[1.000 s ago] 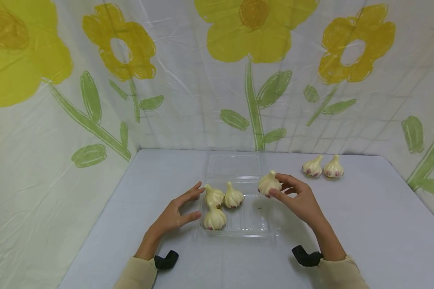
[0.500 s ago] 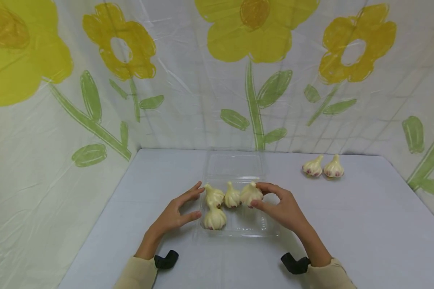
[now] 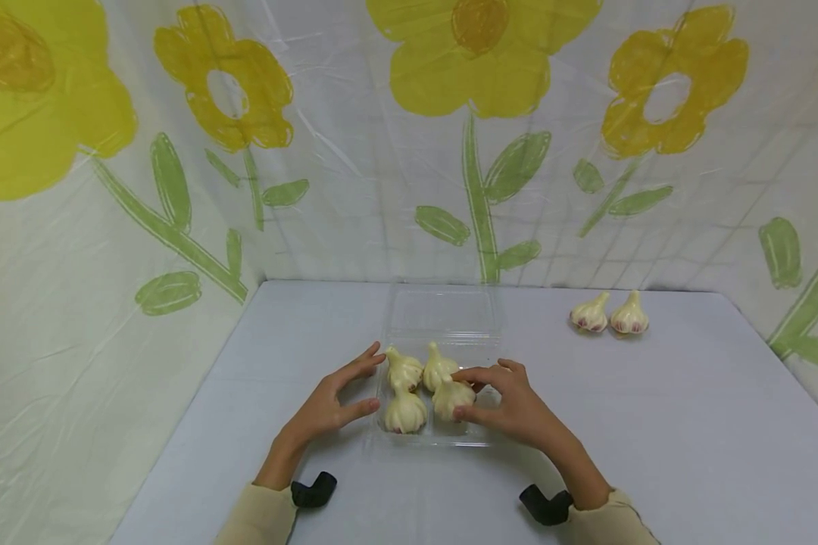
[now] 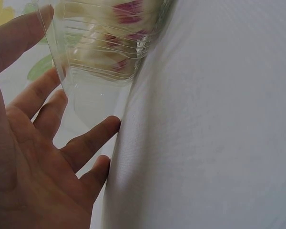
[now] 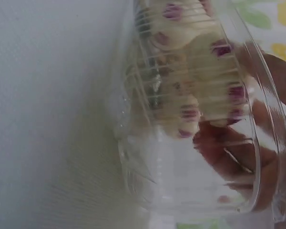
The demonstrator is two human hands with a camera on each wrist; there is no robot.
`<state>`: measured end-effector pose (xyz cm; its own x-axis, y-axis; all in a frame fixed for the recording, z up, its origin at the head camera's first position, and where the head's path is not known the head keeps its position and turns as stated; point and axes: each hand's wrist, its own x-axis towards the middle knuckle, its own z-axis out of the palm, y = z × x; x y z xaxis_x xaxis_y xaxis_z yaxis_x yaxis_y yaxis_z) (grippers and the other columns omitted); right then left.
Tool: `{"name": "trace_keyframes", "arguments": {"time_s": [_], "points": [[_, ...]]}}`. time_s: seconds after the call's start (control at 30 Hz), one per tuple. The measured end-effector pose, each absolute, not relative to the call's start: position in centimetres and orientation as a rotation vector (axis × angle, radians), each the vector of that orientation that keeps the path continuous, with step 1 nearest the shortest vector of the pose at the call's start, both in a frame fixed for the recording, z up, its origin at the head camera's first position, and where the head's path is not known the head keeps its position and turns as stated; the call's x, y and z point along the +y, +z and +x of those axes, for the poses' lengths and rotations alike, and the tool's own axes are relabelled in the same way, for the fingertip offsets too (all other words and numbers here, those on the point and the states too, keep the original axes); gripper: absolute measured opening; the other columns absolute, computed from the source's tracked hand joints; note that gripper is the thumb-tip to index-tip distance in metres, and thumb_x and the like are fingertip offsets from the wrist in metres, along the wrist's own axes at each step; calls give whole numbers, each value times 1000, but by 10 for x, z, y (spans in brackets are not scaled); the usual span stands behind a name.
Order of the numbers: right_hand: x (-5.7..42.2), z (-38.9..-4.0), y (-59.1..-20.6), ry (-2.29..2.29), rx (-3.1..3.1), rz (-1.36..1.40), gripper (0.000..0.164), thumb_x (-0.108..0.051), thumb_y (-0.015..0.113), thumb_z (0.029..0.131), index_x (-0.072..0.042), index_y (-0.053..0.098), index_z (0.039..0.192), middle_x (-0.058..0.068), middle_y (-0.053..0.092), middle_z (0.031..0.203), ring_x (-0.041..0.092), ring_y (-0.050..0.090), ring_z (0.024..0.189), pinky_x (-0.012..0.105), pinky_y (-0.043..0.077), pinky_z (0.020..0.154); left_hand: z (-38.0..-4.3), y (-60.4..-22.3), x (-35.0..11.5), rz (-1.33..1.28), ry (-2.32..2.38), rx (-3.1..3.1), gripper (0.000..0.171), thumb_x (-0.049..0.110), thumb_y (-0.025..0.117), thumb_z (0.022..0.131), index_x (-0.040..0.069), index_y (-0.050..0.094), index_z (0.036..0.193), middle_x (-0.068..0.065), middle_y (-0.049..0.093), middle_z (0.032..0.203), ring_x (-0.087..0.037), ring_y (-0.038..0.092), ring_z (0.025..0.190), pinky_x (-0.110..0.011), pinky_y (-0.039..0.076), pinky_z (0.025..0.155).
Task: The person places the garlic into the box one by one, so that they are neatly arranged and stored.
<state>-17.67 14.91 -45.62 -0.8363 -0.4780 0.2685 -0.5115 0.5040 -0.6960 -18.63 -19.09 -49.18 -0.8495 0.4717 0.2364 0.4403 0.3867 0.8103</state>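
Note:
My right hand (image 3: pixel 511 405) holds a garlic bulb (image 3: pixel 453 400) between thumb and fingers, over the front middle of a clear plastic clamshell box (image 3: pixel 473 440). Three more bulbs sit inside: a back-left bulb (image 3: pixel 402 369), a front-left bulb (image 3: pixel 405 413) and a back-middle bulb (image 3: pixel 439 365). At the box's left side, my left hand (image 3: pixel 334 397) has its fingers spread, fingertips right at the rim. The left wrist view shows those fingers (image 4: pixel 35 93) beside the clear wall. Through the box wall in the right wrist view, the purple-streaked bulbs (image 5: pixel 181 114) appear.
The box's transparent lid (image 3: pixel 443 312) lies folded back toward the rear. Two more garlic bulbs, a left one (image 3: pixel 589 314) and a right one (image 3: pixel 629 314), stand at the back right of the white table (image 3: pixel 688 424). A flower-printed curtain (image 3: pixel 354 166) hangs behind.
My right hand has carried the garlic bulb left from the box's right side, then down toward its front, beside the front-left bulb. The left hand stays in place.

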Motion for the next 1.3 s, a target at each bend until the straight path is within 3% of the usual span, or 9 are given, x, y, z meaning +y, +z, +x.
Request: {"name": "trace_keyframes", "arguments": {"time_s": [0.27,0.57,0.83,1.3], "points": [[143,-172,-462,1016,-2734,894,48,-38,87,78,-21,74,121,-12,76,111,11,65,91,65,21,113,-186,-491,-190,849,1488,2596,66,21,75,93,14,48,153,-1,29,169,-31,49,144,-66,32,115],[138,-169,-463,820,-2784,868,48,-47,85,77,-28,76,120,-11,77,111,13,63,87,65,24,113,-186,-491,-190,855,1485,2596,67,20,75,93,16,47,153,-3,29,169,-32,49,143,-66,33,114],[137,-168,-462,797,-2748,888,49,-47,85,78,-28,76,122,-10,78,105,14,68,95,66,26,111,-186,-491,-190,856,1485,2597,67,20,75,93,12,47,153,-2,29,169,-33,50,143,-66,34,114],[136,-167,-462,868,-2738,843,50,-42,87,77,-24,75,122,-8,79,106,16,65,92,64,26,112,-186,-491,-191,854,1494,2588,67,21,75,93,12,47,153,-2,29,169,-33,49,143,-70,31,114]]}}
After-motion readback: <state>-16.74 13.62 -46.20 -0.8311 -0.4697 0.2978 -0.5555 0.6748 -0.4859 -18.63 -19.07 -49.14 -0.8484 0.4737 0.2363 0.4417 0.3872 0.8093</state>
